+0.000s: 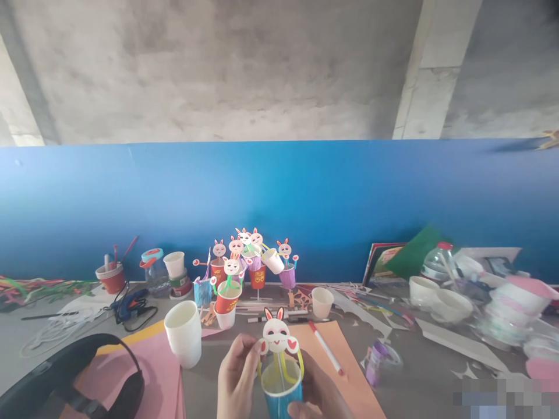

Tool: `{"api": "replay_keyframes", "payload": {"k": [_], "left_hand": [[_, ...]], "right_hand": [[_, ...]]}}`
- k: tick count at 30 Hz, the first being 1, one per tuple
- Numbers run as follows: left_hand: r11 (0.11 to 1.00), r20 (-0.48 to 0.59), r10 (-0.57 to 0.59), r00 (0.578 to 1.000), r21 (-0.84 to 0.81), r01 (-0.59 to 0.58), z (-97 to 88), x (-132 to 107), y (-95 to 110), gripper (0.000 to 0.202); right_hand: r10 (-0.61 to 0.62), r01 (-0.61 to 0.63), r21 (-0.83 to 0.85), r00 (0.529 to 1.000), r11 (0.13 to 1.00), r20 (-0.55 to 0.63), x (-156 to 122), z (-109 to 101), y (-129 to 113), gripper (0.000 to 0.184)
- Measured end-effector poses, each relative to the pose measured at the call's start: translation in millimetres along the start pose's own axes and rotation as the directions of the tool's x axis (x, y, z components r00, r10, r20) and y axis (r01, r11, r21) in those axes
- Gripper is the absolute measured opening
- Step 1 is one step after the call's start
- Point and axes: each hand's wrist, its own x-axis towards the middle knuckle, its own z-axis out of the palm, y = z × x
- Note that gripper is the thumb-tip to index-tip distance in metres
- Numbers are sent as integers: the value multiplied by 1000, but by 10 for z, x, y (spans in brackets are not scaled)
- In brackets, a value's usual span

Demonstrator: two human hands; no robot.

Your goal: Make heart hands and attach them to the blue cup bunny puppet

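Note:
A blue paper cup (282, 401) with a paper rabbit head (276, 336) rising from it is in front of me. Yellow pipe-cleaner arms (288, 369) bend up from the cup, each ending in a white paper paw with a red heart. My right hand (325, 393) grips the cup from the right, its thumb on the front. At the cup's left side, my left hand (239, 375) pinches the left paper paw (264, 345) between thumb and fingers. Beneath lies an orange paper sheet (349, 390) with a red-and-white marker (326, 349) on it.
Several finished rabbit cups (229, 297) stand behind. Stacked white cups (183, 334), pink paper (152, 378), black headphones (56, 378) and a blue glue gun (130, 305) occupy the left. Paper scraps, a purple glitter tube (375, 364) and white bowls (449, 305) are on the right.

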Motion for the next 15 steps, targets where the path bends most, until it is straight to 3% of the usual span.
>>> {"api": "replay_keyframes", "payload": {"k": [8, 15], "left_hand": [[1000, -4, 8, 1000, 18, -8, 48, -103, 128, 38], [983, 254, -13, 967, -171, 58, 8, -201, -69, 60]], "right_hand": [[-24, 25, 75, 1000, 997, -12, 16, -7, 11, 79], [-65, 63, 141, 998, 988, 15, 4, -3, -43, 71]]}}
